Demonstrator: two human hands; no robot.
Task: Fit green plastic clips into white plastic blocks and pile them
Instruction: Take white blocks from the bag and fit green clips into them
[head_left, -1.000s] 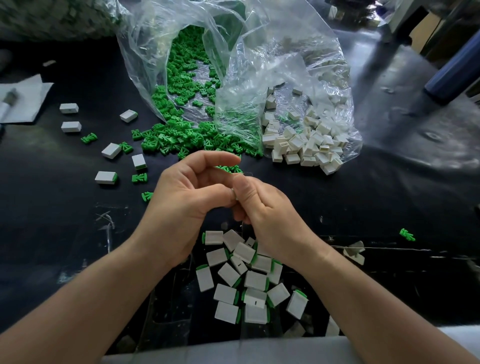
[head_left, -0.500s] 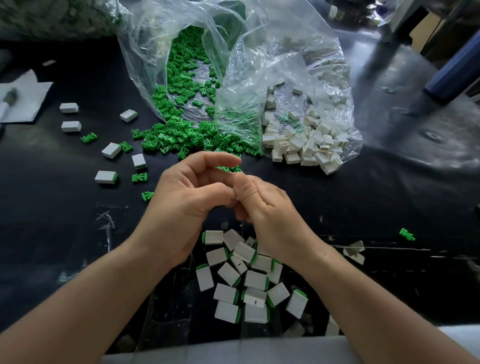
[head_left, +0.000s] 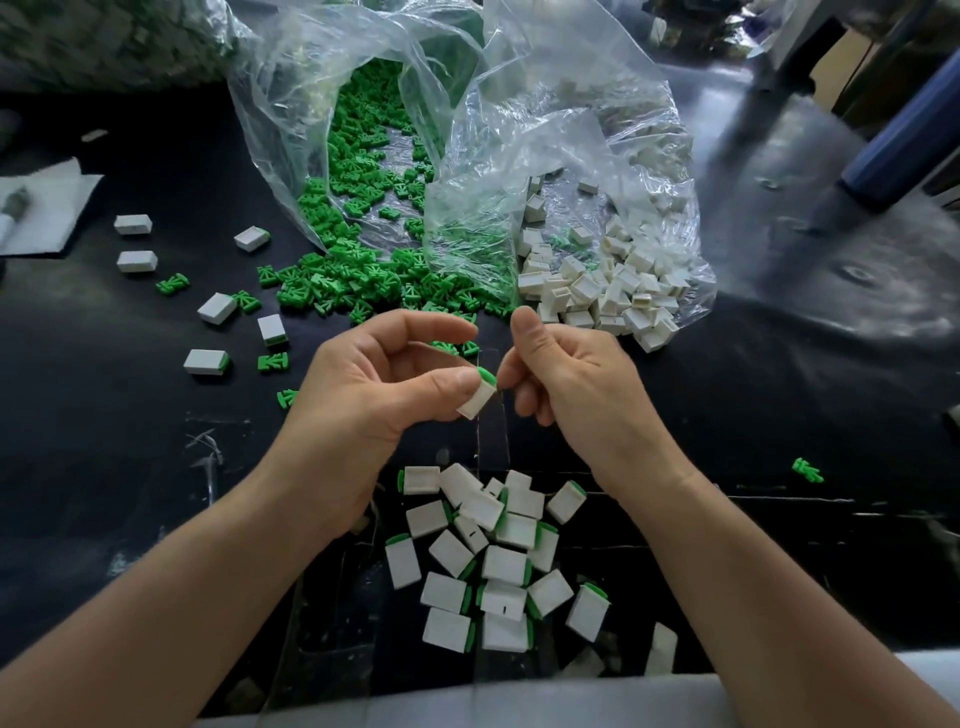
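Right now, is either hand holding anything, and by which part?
The left hand pinches one white block at the end capped by its green clip; the white end sticks free. The right hand, fingers curled, shows nothing held.

White blocks (head_left: 613, 296), green clips (head_left: 353, 283), black table (head_left: 104, 415).
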